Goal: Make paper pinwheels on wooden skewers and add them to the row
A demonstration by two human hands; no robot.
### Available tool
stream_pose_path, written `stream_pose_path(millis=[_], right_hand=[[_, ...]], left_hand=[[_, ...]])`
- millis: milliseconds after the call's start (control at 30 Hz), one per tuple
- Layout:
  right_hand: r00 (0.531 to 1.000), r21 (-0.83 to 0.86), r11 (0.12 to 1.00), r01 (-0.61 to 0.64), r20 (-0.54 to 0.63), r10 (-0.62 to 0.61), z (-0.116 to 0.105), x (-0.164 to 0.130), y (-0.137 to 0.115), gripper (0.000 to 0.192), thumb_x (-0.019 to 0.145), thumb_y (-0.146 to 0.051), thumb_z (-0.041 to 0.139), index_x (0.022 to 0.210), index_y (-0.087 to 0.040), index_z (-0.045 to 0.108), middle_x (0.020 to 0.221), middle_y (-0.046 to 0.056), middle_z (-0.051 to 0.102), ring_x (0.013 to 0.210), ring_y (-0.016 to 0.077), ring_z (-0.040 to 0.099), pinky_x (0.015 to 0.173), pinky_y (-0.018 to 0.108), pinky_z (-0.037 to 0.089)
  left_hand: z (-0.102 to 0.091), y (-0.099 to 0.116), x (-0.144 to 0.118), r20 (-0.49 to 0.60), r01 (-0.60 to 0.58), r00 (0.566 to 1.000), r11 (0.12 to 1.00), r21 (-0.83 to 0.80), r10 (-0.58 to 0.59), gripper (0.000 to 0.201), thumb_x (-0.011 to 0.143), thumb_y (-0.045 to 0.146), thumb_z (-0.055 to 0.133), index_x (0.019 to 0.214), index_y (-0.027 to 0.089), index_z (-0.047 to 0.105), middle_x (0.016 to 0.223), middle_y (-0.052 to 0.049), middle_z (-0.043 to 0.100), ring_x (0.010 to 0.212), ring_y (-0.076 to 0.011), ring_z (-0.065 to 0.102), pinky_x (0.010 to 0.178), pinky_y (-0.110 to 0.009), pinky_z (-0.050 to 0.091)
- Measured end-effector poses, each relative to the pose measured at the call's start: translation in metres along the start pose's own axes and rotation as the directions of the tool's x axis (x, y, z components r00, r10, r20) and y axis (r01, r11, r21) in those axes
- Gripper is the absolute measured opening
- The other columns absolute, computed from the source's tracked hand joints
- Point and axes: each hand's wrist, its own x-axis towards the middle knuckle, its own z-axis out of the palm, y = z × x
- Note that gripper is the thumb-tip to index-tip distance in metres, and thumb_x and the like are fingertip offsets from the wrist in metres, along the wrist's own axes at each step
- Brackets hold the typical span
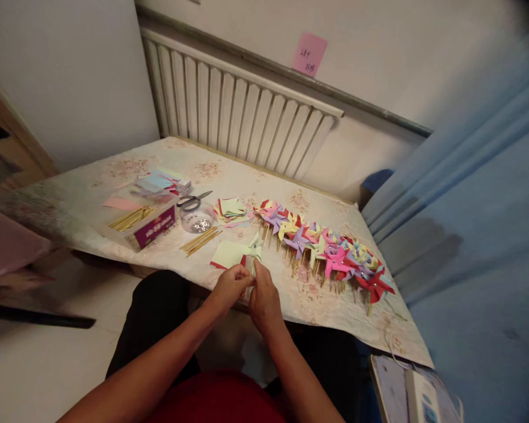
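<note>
the left hand (233, 283) and the right hand (265, 296) are close together at the near edge of the table (158, 252), fingers pinched on the thin stick of a pale green pinwheel (255, 244). the fingers hide part of the stick, so it is hard to tell where it ends. the pinwheel's paper top pokes up above the hands. just left of it lies pale green paper (228, 254). farther left are loose sticks (201, 241), a clear dish (189, 223) of tiny shiny bits, and scissors (191, 202). many bright pinwheels (297, 242) stand in a bunch on the right.
</note>
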Motion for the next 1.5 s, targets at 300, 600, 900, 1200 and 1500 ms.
stream_pose_path(millis=[300, 600, 900, 1200, 1500], right_hand=[[0.951, 0.213, 0.963, -0.166, -0.225, 0.214, -0.001, -0.005, 0.004, 0.047, 0.085, -0.014, 0.041, 0.131, -0.017, 0.052, 0.112, 0.011, 0.065, 0.087, 0.0190, 0.065, 0.083, 0.036, 0.051], [0.801, 0.702, 0.584, -0.408, -0.032, 0.598, -0.009, 0.022, 0.014, 0.042, 0.068, -0.024, 0.061, 0.109, -0.015, 0.060, 0.092, 0.005, 0.068, 0.073, 0.0164, 0.064, 0.064, 0.028, 0.051], [0.776, 0.815, 0.427, -0.392, 0.045, 0.629, -0.008, 0.030, 0.006, 0.037, 0.065, -0.023, 0.065, 0.100, -0.015, 0.062, 0.073, -0.003, 0.064, 0.056, 0.0089, 0.055, 0.055, 0.022, 0.044], [0.763, 0.844, 0.367, -0.391, 0.074, 0.643, -0.007, 0.028, 0.007, 0.036, 0.064, -0.024, 0.067, 0.099, -0.015, 0.062, 0.058, -0.009, 0.055, 0.046, 0.0075, 0.050, 0.049, 0.020, 0.037], [0.752, 0.840, 0.367, -0.400, 0.071, 0.655, -0.009, 0.030, 0.003, 0.035, 0.063, -0.025, 0.067, 0.096, -0.015, 0.062, 0.057, -0.008, 0.054, 0.046, 0.0077, 0.049, 0.048, 0.020, 0.036]], left_hand=[[-0.003, -0.002, 0.000, 0.029, -0.004, 1.000, 1.000, -0.002, 0.004, 0.029, 0.066, 0.042, 0.068, 0.069, 0.018, 0.051, 0.055, 0.006, 0.053, 0.045, -0.0079, 0.043, 0.048, -0.022, 0.031], [0.000, -0.011, 0.003, 0.078, 0.009, 0.997, 0.998, 0.056, -0.013, 0.027, 0.068, 0.041, 0.066, 0.069, 0.019, 0.051, 0.046, 0.007, 0.048, 0.043, -0.0092, 0.042, 0.047, -0.023, 0.031], [0.002, -0.009, 0.000, 0.095, 0.028, 0.995, 0.998, 0.061, -0.034, 0.027, 0.067, 0.041, 0.066, 0.069, 0.019, 0.050, 0.047, 0.007, 0.048, 0.043, -0.0087, 0.042, 0.047, -0.022, 0.030], [0.005, -0.004, -0.003, 0.075, 0.057, 0.995, 0.998, 0.026, -0.059, 0.030, 0.064, 0.041, 0.068, 0.069, 0.019, 0.049, 0.050, 0.007, 0.049, 0.043, -0.0084, 0.042, 0.046, -0.022, 0.031], [0.004, -0.007, -0.001, 0.078, 0.051, 0.995, 0.998, 0.042, -0.054, 0.029, 0.064, 0.042, 0.067, 0.067, 0.019, 0.049, 0.049, 0.007, 0.049, 0.042, -0.0081, 0.042, 0.046, -0.022, 0.030]])
